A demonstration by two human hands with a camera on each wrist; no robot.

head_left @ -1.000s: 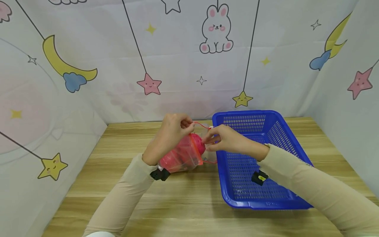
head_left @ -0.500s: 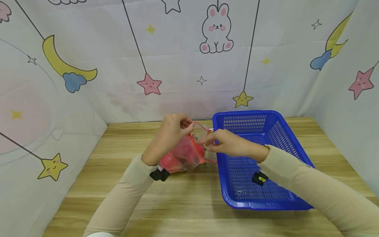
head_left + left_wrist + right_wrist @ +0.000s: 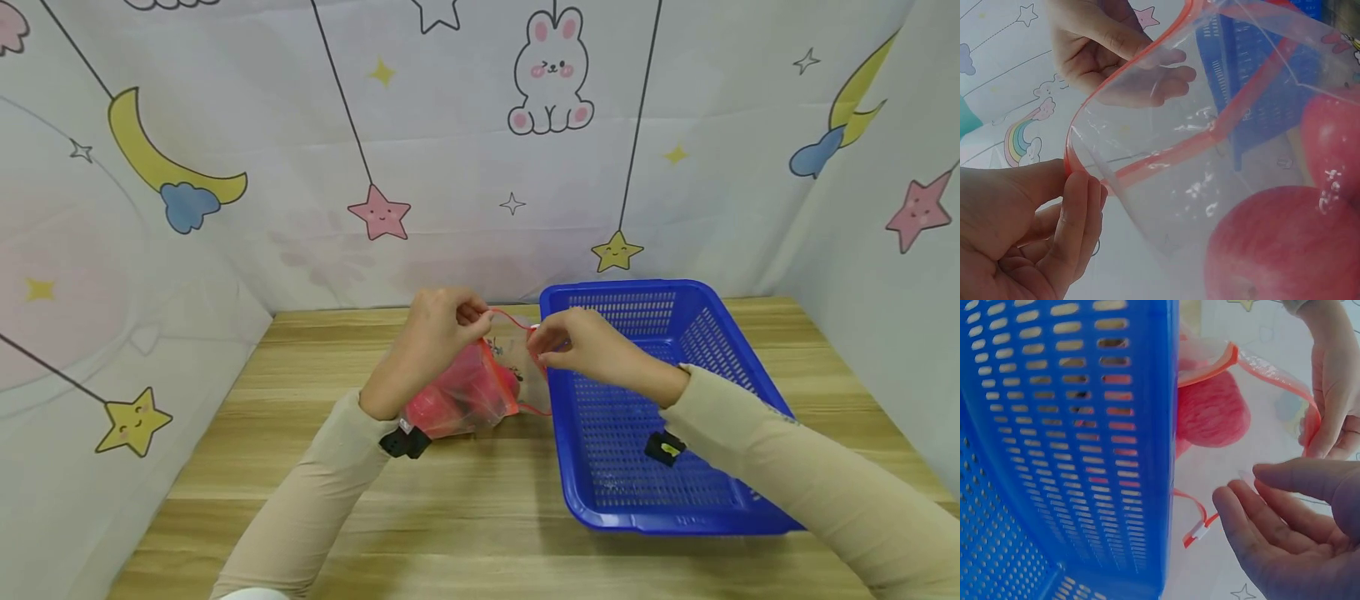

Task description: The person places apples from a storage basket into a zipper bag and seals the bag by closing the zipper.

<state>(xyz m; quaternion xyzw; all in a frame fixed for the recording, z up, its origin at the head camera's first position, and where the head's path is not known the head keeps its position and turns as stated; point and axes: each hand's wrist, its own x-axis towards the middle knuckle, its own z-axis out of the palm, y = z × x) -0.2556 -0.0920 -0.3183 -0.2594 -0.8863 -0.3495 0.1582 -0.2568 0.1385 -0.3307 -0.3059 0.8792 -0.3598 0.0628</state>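
Observation:
A clear plastic bag with a red-orange edge (image 3: 497,379) lies on its side and holds red apples (image 3: 1272,244). My left hand (image 3: 438,342) pinches the upper corner of its mouth between thumb and fingers, as the left wrist view shows closely. One apple (image 3: 1213,412) sits just inside the opening. Beyond the mouth, my right hand (image 3: 596,354) hovers by the basket's left rim. Its fingers (image 3: 1257,522) are loosely bent, thumb apart from them, with nothing clearly held. A red strip with a white slider (image 3: 1200,532) passes close to those fingertips.
Right of the bag stands a blue perforated plastic basket (image 3: 567,475), its left rim beside the bag's mouth and the right forearm above it. A wood-grain table (image 3: 420,525) lies beneath. A printed white cloth (image 3: 450,150) rises behind the table.
The right hand was at the apple in the bag's mouth; it has let go and drawn back rightward to the basket rim. The apple now lies within the bag. The left hand keeps its place.

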